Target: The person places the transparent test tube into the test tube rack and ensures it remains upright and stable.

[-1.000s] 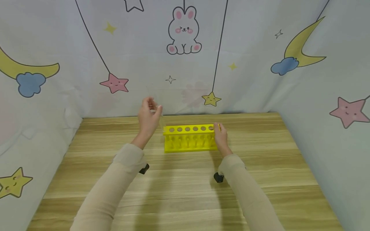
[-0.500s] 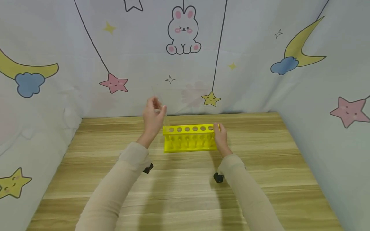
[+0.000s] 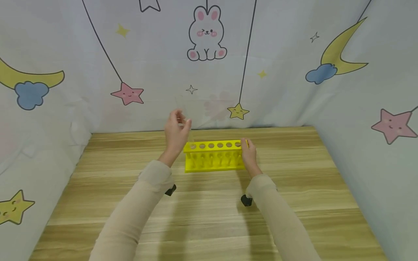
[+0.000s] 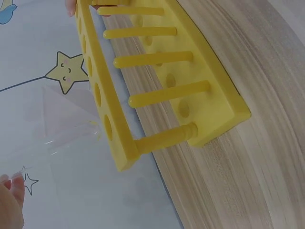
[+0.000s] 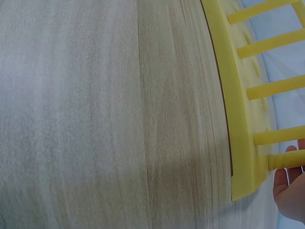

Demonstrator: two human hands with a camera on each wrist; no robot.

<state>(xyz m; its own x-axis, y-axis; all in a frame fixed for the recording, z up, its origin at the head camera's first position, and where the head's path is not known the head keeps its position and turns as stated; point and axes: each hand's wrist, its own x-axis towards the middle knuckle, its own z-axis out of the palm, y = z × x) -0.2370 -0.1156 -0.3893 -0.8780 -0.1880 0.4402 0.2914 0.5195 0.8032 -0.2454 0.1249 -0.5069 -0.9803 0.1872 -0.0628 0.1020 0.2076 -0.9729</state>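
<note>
A yellow test tube rack [image 3: 215, 169] stands on the table, a single row of round holes along its top and upright pegs below. My left hand [image 3: 176, 131] pinches a clear test tube [image 4: 71, 138] between thumb and fingers. The tube is tilted, its lower end close to the leftmost hole; in the left wrist view that end looks just outside the top plate. Being transparent, it is hard to make out in the head view. My right hand [image 3: 249, 154] grips the right end of the rack, with fingers around the end post in the right wrist view.
The rack stands towards the back of a wood-grain table [image 3: 209, 217]. A white cloth [image 3: 281, 43] printed with stars, moons and a rabbit hangs behind the table and along both sides. Black wrist-worn pieces [image 3: 246, 200] show under both sleeves.
My left hand has moved right with the test tube, bringing its lower end from left of the rack to the leftmost hole. The right hand and rack stay in place.
</note>
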